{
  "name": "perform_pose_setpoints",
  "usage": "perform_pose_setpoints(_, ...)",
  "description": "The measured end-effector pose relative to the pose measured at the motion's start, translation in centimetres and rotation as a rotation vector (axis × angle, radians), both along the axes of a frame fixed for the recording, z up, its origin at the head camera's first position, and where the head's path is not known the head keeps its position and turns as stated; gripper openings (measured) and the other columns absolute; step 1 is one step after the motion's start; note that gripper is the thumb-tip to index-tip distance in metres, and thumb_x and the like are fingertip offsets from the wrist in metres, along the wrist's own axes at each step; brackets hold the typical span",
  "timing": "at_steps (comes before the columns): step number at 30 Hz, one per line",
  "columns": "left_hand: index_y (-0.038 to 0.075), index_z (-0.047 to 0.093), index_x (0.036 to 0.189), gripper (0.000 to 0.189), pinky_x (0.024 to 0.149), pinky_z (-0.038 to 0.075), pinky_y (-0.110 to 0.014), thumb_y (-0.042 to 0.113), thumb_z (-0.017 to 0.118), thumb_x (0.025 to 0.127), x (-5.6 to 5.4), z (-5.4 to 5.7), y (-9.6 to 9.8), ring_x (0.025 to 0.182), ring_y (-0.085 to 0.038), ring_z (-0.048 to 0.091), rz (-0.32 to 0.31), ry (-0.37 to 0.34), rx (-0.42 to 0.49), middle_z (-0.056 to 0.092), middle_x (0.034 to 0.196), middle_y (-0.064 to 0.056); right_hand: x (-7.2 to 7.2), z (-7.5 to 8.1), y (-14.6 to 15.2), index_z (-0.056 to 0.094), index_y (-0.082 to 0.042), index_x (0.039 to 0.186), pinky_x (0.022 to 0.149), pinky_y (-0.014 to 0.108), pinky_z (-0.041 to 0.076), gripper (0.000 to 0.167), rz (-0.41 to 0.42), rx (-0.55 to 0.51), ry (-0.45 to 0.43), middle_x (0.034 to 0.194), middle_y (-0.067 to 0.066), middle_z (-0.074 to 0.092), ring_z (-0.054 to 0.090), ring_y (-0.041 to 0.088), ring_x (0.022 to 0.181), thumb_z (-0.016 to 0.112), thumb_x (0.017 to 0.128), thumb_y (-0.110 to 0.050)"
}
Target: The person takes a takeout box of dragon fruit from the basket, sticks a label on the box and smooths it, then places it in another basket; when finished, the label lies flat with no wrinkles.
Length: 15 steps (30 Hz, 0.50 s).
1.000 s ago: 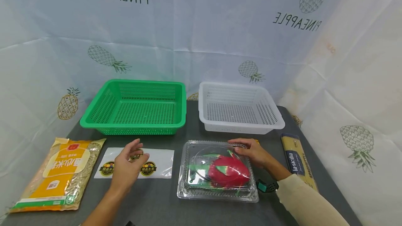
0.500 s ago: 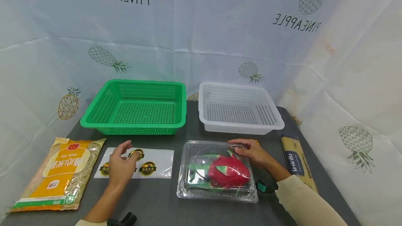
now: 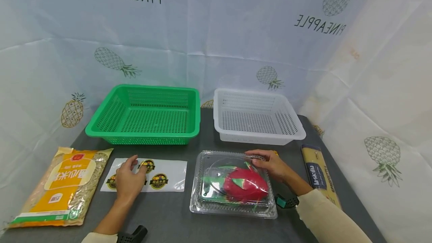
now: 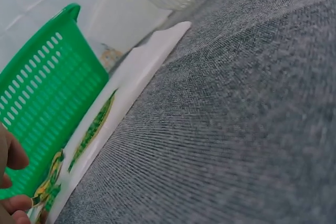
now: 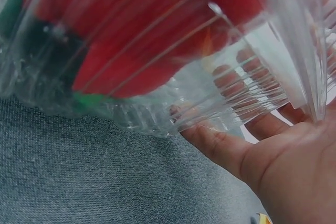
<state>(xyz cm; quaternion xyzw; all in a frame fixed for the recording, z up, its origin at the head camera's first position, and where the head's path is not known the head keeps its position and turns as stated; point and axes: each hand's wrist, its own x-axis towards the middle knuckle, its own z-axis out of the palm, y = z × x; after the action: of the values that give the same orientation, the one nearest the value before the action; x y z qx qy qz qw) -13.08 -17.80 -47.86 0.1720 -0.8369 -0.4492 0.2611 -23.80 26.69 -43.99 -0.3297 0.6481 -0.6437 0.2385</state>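
Note:
My left hand is over a white sheet of round black-and-gold stickers. Its thumb and a finger pinch the edge of a sticker, which curls up from the sheet in the left wrist view. Another sticker lies flat beside it. My right hand grips the far right corner of a clear plastic clamshell box, its thumb on the near side and fingers behind. Inside the closed box lies a red dragon fruit with green tips. The right wrist view shows the fingers through the clear plastic.
At the back stand a green plastic basket and a white plastic basket. An orange bag of grain lies at the left, a pack of spaghetti at the right. The dark grey tabletop runs along the front.
My left hand has moved left and down toward the sheet and now pinches a sticker's edge. My right hand and the box have stayed in place.

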Motion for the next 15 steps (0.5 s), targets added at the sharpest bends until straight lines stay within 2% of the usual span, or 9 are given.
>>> perform_pose_setpoints(8,-0.009,0.062,0.118,0.039,0.080,0.034,-0.050,-0.003,0.060,0.079,-0.30,-0.42,0.12,0.092,-0.038,0.053,0.029,0.031,-0.020,0.066,0.098,-0.024,0.00,0.00,0.19,0.047,0.011,0.133,0.079,0.047,0.052,0.037,-0.003,0.009,0.005,0.120,0.014,0.060,0.062,0.029,0.101,0.050,0.099,-0.003)
perform_pose_setpoints(15,-0.007,0.064,0.116,0.041,0.075,0.037,-0.042,-0.008,0.056,0.076,-0.10,-0.41,0.02,0.085,-0.032,0.056,0.014,0.054,-0.025,0.062,0.092,-0.019,0.04,-0.06,-0.01,0.046,0.013,0.132,0.077,0.049,0.052,0.037,-0.008,0.010,0.002,0.120,0.015,0.061,0.063,0.031,0.101,0.049,0.098,-0.001)
